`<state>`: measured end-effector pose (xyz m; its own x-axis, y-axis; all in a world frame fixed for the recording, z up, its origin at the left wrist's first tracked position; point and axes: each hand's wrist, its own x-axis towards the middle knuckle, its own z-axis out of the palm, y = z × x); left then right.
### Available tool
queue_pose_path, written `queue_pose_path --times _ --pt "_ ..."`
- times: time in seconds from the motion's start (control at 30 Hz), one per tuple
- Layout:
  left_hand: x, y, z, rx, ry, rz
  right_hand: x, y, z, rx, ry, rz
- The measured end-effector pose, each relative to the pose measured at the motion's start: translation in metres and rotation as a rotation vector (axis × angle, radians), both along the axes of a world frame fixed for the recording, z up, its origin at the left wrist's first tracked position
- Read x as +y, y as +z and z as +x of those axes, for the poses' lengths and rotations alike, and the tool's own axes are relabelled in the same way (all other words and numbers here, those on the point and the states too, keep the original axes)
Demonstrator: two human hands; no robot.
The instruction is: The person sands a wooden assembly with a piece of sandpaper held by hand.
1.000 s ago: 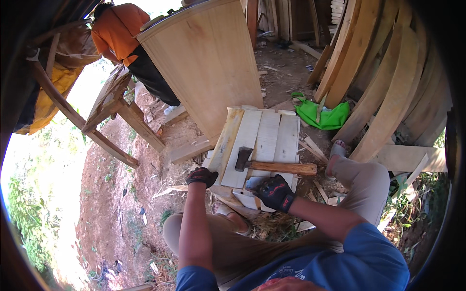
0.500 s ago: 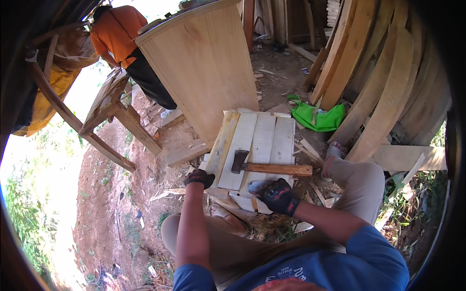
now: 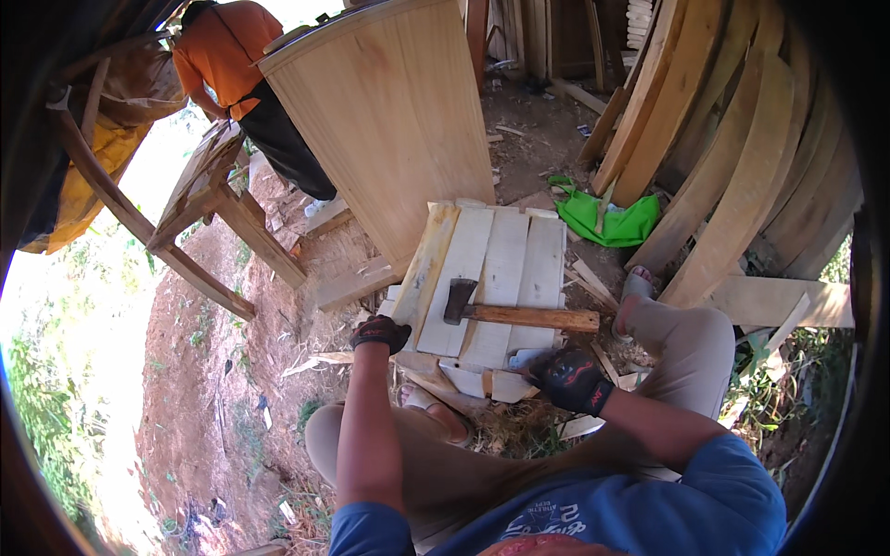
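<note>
Several pale boards [image 3: 501,269] lie side by side like a low bench top in front of me. Across them rests an axe [image 3: 528,318], its dark head to the left and its wooden handle to the right. My left hand [image 3: 379,334], in a black glove, is closed at the near left edge of the boards; its fingertips are hidden. Beyond the near right corner, my gloved right hand [image 3: 571,378] is closed, slightly blurred. A flat grey-blue piece [image 3: 527,358] shows at its fingers; its kind cannot be made out.
A large wooden panel [image 3: 389,120] stands behind the boards. Long planks [image 3: 732,176] lean at the right, near a bright green bag [image 3: 607,218]. A person in an orange shirt [image 3: 227,56] bends over a wooden frame [image 3: 199,185] at the far left. Wood scraps litter the ground.
My right hand has slid to the right and slightly nearer me, and the grey-blue piece has moved with it. The left hand stays at the boards' edge; the axe still lies there.
</note>
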<state>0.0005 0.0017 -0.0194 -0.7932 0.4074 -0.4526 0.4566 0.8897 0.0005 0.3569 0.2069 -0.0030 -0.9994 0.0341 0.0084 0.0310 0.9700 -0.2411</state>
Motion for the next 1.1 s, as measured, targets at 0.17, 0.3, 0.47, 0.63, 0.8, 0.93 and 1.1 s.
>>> queue_pose_path --times 0.17,0.3,0.47,0.63,0.8,0.93,1.1 --pt "-0.002 0.004 0.000 -0.039 0.020 0.005 -0.013 -0.009 -0.035 0.146 0.059 -0.002" --pt "0.007 0.017 0.004 -0.035 0.015 0.030 -0.023 -0.048 -0.093 0.213 0.162 0.108" --pt "-0.001 0.014 -0.002 -0.063 0.005 0.027 -0.024 -0.042 -0.093 0.370 0.185 -0.089" --pt "0.004 0.022 0.003 -0.077 0.033 -0.025 -0.001 0.001 -0.024 0.022 0.085 0.054" --pt "0.003 0.008 0.000 -0.059 0.067 -0.045 -0.010 -0.005 -0.033 -0.050 0.083 0.115" --pt "0.009 0.025 0.004 -0.081 0.055 -0.028 -0.028 -0.013 -0.071 0.124 0.137 0.080" --pt "0.005 0.042 0.008 -0.120 0.080 -0.040 -0.030 -0.022 -0.074 0.136 0.182 0.101"
